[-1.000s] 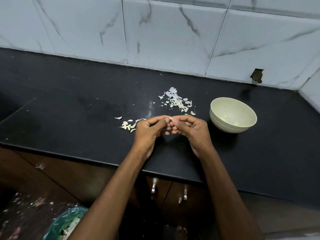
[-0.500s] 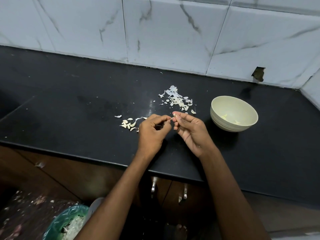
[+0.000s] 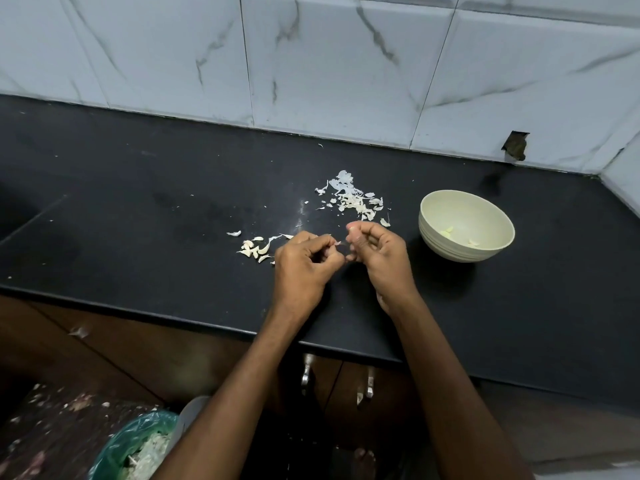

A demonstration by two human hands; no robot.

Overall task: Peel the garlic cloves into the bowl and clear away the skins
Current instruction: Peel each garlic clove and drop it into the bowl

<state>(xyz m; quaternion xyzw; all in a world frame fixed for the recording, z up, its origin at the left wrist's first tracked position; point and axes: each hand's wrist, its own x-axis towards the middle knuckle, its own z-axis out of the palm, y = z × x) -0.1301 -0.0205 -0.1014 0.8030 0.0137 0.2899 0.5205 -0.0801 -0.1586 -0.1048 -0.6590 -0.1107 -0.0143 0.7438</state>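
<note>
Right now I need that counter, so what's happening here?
A person is peeling garlic over the black stone counter. The right hand pinches a clove; the left hand pulls off a bit of skin. A few peeled cloves lie in the pale round bowl. Papery white skins litter the counter.

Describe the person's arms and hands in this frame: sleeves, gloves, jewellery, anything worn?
Nothing worn that shows. Both forearms are bare up to the frame edge, no sleeve in view. The left hand and right hand have no gloves, and no rings, watch or bands are visible on the fingers or wrists. Nails look short; finer detail is too small to tell.
</note>
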